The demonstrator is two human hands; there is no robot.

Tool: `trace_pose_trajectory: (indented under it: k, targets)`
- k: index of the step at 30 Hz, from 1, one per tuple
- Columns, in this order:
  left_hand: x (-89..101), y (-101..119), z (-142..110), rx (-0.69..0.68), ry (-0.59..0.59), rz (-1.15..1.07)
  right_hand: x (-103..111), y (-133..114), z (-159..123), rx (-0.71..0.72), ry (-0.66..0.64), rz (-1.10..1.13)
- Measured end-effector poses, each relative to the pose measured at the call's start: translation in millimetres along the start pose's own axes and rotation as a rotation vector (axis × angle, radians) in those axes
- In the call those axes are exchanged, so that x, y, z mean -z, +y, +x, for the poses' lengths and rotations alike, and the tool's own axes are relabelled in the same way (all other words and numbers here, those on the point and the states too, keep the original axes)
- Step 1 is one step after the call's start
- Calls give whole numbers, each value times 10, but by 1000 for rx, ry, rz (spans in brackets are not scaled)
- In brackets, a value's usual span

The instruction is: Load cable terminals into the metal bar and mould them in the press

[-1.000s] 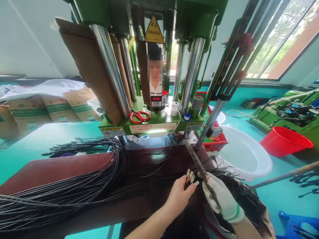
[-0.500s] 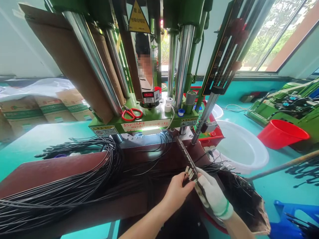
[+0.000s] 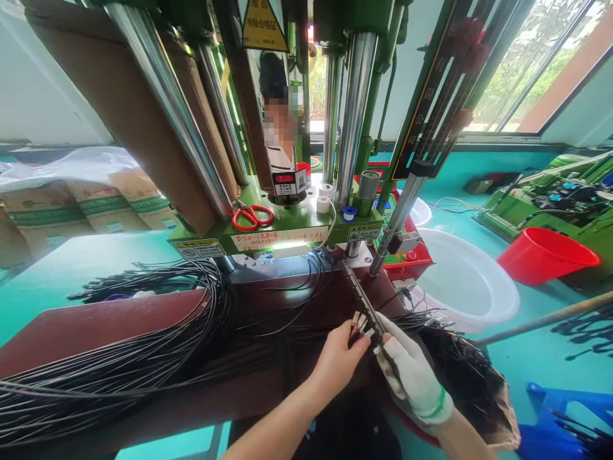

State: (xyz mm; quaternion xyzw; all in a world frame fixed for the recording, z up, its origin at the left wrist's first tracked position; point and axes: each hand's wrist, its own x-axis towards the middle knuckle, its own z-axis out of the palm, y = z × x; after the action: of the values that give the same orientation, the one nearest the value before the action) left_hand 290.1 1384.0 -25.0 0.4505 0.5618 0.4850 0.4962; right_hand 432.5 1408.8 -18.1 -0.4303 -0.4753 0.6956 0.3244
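My bare left hand is closed around several small metal-tipped cable connectors, their silvery ends sticking up between thumb and fingers. Close to its right, my right hand wears a white glove with a green cuff. Its fingers and thumb close on the near part of a long, narrow metal bar with notches along it. The bar slants from the press bed down toward me. A small metal piece shows by the gloved thumb; whether it is seated in the bar I cannot tell.
Bundles of black cables cover the brown table at left. A green press stands ahead, with red-handled scissors on its ledge. To the right are a box of black pieces, a white tub and a red bucket.
My left hand has drawn slightly left and up from the bar with the connectors. My right hand keeps its grip on the bar, and the view has shifted a little.
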Motion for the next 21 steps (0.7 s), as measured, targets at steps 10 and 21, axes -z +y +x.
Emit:
trace_pose_trajectory:
  k: [10,21]
  targets:
    - [30,5,6,35,-51,-29,-26,94,16,130,-31,-45]
    - [69,89,55,134,130,-229,27,44,16,-2,50,-2]
